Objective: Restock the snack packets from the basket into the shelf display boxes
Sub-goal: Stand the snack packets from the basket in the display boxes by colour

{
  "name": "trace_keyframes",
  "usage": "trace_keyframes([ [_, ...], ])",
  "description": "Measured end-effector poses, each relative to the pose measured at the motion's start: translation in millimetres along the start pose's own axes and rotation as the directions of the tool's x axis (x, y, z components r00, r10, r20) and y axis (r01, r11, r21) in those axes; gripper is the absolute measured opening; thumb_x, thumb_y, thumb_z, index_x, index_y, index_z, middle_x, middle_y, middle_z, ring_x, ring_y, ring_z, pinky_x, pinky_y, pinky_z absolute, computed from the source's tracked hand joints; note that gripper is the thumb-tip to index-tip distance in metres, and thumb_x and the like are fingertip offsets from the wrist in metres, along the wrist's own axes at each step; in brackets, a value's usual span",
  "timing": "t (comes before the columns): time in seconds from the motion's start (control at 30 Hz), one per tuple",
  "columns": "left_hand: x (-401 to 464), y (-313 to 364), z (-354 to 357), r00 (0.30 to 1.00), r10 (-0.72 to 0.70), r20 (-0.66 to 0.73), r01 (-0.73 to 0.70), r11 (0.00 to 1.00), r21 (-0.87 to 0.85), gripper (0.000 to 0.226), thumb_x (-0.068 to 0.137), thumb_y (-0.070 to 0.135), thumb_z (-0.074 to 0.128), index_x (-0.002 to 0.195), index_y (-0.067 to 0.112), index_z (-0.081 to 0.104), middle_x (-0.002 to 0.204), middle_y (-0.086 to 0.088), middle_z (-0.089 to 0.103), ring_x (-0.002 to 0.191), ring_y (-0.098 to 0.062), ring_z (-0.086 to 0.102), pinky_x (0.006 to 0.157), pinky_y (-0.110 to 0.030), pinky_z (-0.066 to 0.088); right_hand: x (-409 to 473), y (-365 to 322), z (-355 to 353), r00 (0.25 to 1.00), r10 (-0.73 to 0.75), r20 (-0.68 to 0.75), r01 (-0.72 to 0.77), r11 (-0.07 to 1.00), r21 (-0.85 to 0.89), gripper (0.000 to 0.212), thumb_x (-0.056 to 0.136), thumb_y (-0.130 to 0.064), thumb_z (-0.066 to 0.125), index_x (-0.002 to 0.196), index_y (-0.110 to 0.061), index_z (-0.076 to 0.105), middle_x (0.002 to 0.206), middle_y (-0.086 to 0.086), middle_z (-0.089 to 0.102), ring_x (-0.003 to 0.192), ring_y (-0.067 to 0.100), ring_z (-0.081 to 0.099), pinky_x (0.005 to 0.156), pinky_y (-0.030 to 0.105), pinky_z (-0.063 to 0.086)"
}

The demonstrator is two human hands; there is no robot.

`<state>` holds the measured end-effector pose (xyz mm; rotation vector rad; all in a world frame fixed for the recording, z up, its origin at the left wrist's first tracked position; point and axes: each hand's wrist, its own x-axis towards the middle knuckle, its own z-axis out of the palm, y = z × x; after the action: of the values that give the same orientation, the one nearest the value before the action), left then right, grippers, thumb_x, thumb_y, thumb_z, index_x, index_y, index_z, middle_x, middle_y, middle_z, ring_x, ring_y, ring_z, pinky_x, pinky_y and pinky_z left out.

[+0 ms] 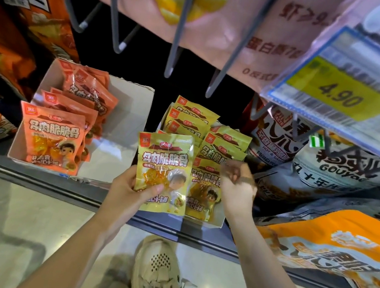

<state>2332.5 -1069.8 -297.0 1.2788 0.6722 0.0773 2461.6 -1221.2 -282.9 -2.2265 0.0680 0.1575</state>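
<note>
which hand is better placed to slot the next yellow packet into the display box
Left. The left hand already grips a yellow plastic snack packet upright, right in front of the white cardboard display box of yellow packets. The right hand is blurred over the box, apparently holding nothing.

Right hand (237, 185) fingers motion-blurred; grip can't be read, maybe loosely curled. Yellow display box (218, 222) mostly hidden behind pkts. Price tag (347, 93) small print unreadable.

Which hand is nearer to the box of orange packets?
Left. The left hand holds a yellow packet just right of the orange-packet box; the right hand is farther right.
</note>
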Motion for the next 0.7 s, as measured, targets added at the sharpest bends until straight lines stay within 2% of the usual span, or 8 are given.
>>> trace_keyframes([
  [0.1,-3.3,3.4,4.6,0.999,0.025,0.035,-0.024,1.0,-0.011,0.032,0.079,0.004,0.071,0.108,0.016,0.062,0.096,0.005,0.073,0.091,-0.007,0.068,0.073,-0.019,0.053,-22.3,-11.6,-6.1,0.934,0.009,0.357,-0.063,0.988,0.139,0.018,0.09,-0.026,0.06,0.105,-0.016,0.058,0.094,0.004,0.066,0.095,0.016,0.061,0.083,0.026,0.05],
  [0.2,-5.9,6.1,12.7,0.997,0.043,0.062,-0.043,0.999,-0.005,0.037,0.075,0.0,0.073,0.104,0.019,0.059,0.094,0.005,0.073,0.088,-0.005,0.069,0.067,-0.015,0.053,-37.6,-17.6,-6.1,0.835,-0.034,0.549,-0.149,0.947,0.285,0.025,0.089,-0.016,0.062,0.112,-0.01,0.058,0.098,0.005,0.07,0.088,0.013,0.067,0.08,0.026,0.054],
  [0.37,-7.4,9.7,23.5,0.989,0.052,0.135,-0.061,0.996,0.065,0.042,0.078,0.001,0.071,0.111,0.02,0.053,0.101,0.004,0.07,0.093,-0.008,0.068,0.072,-0.014,0.052,-41.6,-13.5,-7.8,0.855,-0.096,0.51,-0.094,0.938,0.334,0.025,0.085,-0.001,0.064,0.095,-0.023,0.064,0.092,-0.009,0.071,0.083,0.002,0.067,0.074,0.019,0.054],
  [0.43,-5.7,9.3,23.5,0.986,0.14,0.09,-0.16,0.946,0.283,0.037,0.081,0.012,0.071,0.112,0.022,0.053,0.103,0.011,0.066,0.097,-0.008,0.064,0.077,-0.013,0.047,-37.7,-12.1,-13.1,0.906,-0.052,0.42,-0.114,0.925,0.362,0.019,0.085,0.0,0.063,0.09,-0.018,0.065,0.083,-0.002,0.07,0.068,0.007,0.066,0.062,0.023,0.053],
  [0.5,-3.5,6.1,20.0,0.942,0.33,0.059,-0.283,0.687,0.669,0.036,0.084,0.022,0.068,0.118,0.016,0.057,0.11,0.009,0.06,0.103,-0.015,0.06,0.083,-0.021,0.044,-31.2,-9.2,-19.5,0.955,0.034,0.294,-0.138,0.929,0.344,0.008,0.087,-0.004,0.063,0.085,-0.012,0.063,0.073,0.005,0.066,0.055,0.011,0.061,0.054,0.028,0.05],
  [0.53,-1.5,2.5,17.0,0.898,0.429,0.104,-0.327,0.49,0.808,0.037,0.082,0.023,0.071,0.116,0.013,0.06,0.113,0.0,0.06,0.104,-0.023,0.06,0.083,-0.032,0.046,-28.0,-6.6,-22.1,0.967,0.083,0.24,-0.158,0.936,0.313,0.001,0.088,-0.009,0.063,0.088,-0.01,0.062,0.074,0.005,0.065,0.058,0.012,0.061,0.056,0.028,0.05],
  [0.6,1.9,-7.3,12.1,0.849,0.484,0.21,-0.328,0.172,0.929,0.044,0.07,0.024,0.081,0.108,0.01,0.064,0.114,-0.013,0.061,0.1,-0.034,0.063,0.078,-0.047,0.05,-22.6,3.3,-22.6,0.973,0.165,0.163,-0.203,0.948,0.246,0.015,0.088,-0.017,0.064,0.1,-0.009,0.059,0.088,0.007,0.067,0.077,0.017,0.064,0.069,0.029,0.051],
  [0.7,5.2,-20.3,6.1,0.881,0.422,0.214,-0.244,0.018,0.969,0.063,0.056,0.028,0.088,0.11,0.007,0.065,0.122,-0.019,0.059,0.108,-0.038,0.06,0.081,-0.064,0.045,-21.5,13.4,-16.5,0.963,0.186,0.195,-0.215,0.966,0.141,0.018,0.089,-0.02,0.062,0.106,-0.016,0.057,0.107,0.009,0.067,0.097,0.027,0.064,0.088,0.044,0.052],
])
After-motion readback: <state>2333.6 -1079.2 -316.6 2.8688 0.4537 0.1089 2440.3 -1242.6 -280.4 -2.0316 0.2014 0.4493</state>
